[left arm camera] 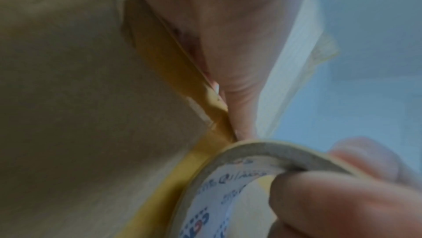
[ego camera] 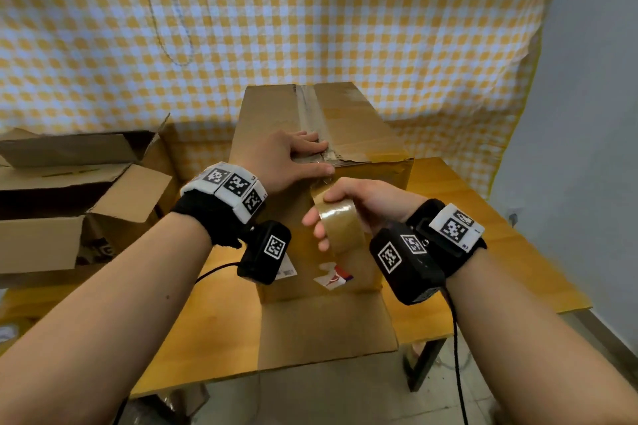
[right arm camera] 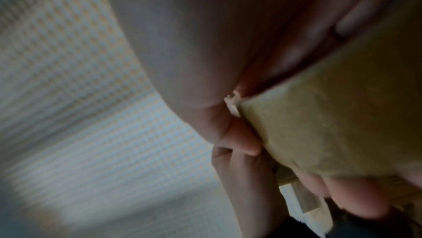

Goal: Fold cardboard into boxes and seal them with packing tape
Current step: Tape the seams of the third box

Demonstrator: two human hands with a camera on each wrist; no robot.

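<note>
We see a tall brown cardboard box (ego camera: pixel 321 162) standing on the yellow wooden table (ego camera: pixel 483 252), its lower flap folded out toward us and flat on the table. The top edge is worn and torn, with old clear tape along the centre seam and sticker scraps on the near face. Our left hand (ego camera: pixel 293 159) presses flat, fingers straight, on the top near edge. Our right hand (ego camera: pixel 348 207) grips a roll of brown packing tape (ego camera: pixel 340 224) against the near face, a strip running up to the edge. Open cardboard boxes (ego camera: pixel 69 197) sit to the left.
</note>
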